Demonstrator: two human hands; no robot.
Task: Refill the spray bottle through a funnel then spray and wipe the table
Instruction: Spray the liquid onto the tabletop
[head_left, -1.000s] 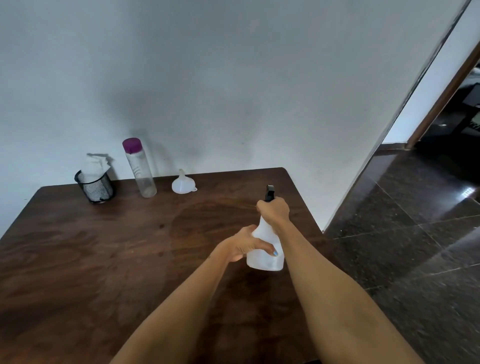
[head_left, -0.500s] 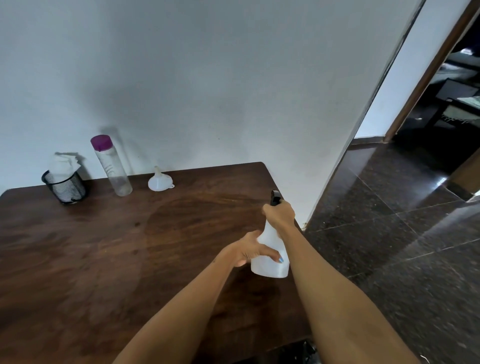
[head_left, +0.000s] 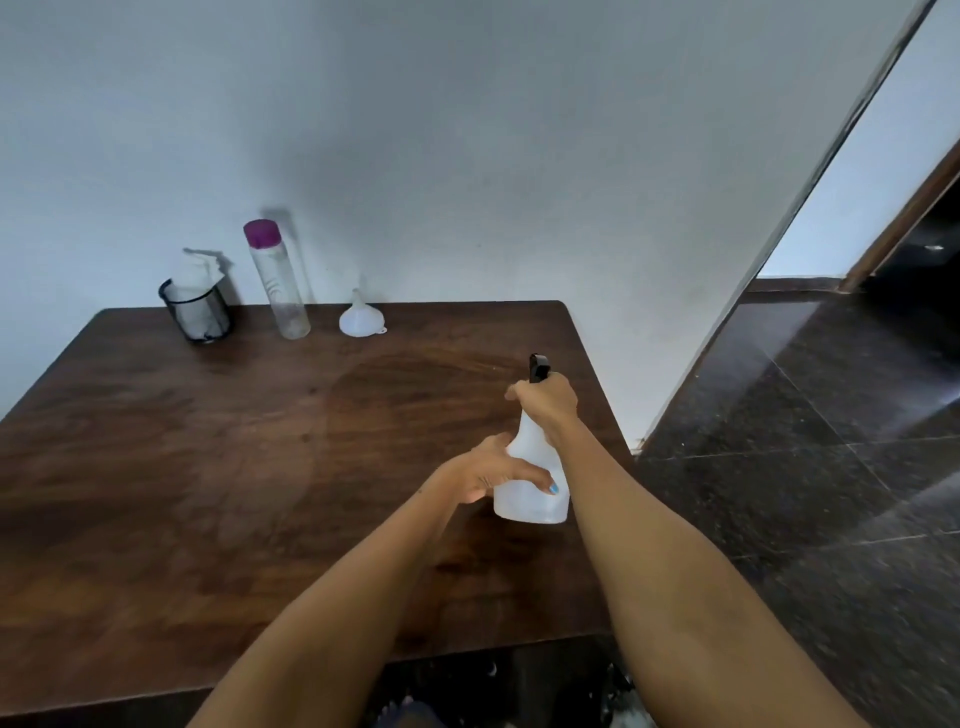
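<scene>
Near the dark wooden bench's (head_left: 208, 467) right edge, the left hand (head_left: 485, 470) wraps the translucent white plastic spray bottle (head_left: 532, 483) while the right hand (head_left: 548, 402) clasps its black trigger head (head_left: 537, 368). Probably unscrewing; next, fetch the white funnel (head_left: 358, 317).

We see a bench (head_left: 208, 467) of dark wood with visible grain and a dull sheen. The spray bottle (head_left: 532, 488) is translucent white plastic with a black plastic head. The funnel (head_left: 358, 318) looks like the same milky plastic. The cup (head_left: 196, 314) is black wire mesh, and the floor (head_left: 810, 415) is glossy dark stone.
</scene>
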